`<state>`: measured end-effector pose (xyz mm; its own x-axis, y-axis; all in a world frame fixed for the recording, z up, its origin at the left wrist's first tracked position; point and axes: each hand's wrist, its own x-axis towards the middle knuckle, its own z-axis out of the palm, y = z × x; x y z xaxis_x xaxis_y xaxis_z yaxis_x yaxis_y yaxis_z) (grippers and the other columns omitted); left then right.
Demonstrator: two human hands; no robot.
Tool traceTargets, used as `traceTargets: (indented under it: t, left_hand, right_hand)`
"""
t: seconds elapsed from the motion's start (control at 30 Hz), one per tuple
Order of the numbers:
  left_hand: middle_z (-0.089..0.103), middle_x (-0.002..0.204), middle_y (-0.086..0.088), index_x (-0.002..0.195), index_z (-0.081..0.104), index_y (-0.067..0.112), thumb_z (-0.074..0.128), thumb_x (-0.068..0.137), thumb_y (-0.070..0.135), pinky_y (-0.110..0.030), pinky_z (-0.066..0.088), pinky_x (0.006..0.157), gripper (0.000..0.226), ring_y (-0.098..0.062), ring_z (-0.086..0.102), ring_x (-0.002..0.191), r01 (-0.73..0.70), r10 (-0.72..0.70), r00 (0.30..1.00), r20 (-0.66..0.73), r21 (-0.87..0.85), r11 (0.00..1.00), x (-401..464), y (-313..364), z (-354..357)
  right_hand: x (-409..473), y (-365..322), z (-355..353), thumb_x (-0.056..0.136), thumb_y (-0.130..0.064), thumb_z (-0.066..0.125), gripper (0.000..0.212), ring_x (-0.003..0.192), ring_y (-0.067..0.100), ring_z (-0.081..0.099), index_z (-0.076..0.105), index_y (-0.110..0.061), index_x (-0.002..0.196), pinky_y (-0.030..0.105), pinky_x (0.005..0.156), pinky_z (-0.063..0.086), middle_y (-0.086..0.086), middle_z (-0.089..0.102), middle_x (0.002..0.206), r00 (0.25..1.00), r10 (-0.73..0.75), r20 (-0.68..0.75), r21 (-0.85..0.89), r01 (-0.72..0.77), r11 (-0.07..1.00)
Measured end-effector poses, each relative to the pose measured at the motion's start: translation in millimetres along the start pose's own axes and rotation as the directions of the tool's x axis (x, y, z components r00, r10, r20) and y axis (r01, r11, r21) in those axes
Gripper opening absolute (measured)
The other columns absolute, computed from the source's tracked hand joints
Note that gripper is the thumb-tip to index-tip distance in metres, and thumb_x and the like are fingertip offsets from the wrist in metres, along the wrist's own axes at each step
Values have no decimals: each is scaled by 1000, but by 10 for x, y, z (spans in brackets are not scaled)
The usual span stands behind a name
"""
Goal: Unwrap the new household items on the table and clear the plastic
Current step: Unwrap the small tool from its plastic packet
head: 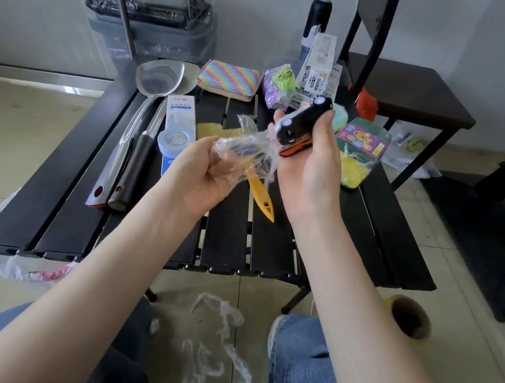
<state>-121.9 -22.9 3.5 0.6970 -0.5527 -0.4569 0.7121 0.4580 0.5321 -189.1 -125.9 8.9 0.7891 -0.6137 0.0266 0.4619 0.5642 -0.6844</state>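
A small black item [302,118] with pale round ends is gripped in the curled fingers of the right hand [308,162], while clear plastic wrap [248,149] trailing from it is pinched in the left hand [200,172]. Both are held above the black slatted table [226,243], over a yellow brush [263,196]. More crumpled plastic [216,350] lies on the floor below.

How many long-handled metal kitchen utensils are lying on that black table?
2. A steel spatula with a red-tipped handle lies on the table's left side, and a dark-handled utensil lies right beside it. Its head is hidden.
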Motion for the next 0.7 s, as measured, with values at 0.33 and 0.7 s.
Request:
traceTargets:
  t: [0.33, 0.7]
  left_hand:
    - [60, 74, 0, 118, 51, 3, 66, 88, 26, -11, 36, 40, 40, -2, 51, 44, -273, 265, 956, 123, 698, 662, -172, -7, 49]
    - [49, 69, 8, 97, 49, 21, 63, 89, 31, -16, 42, 48, 19, 4, 46, 44, -472, 480, 821, 309, 841, 266, -104, 51, 21]
  right_hand:
    - [70, -185, -44, 103, -40, 33, 41, 85, 26, 71, 48, -9, 126, 44, 87, 53, 8, 61, 97, 997, 44, -58, 197, -32, 980]
    - [184, -364, -115, 99, -52, 36, 40, 59, 18, 71, 55, -22, 118, 25, 48, 54, 4, 65, 97, 989, -34, -141, -510, -43, 859]
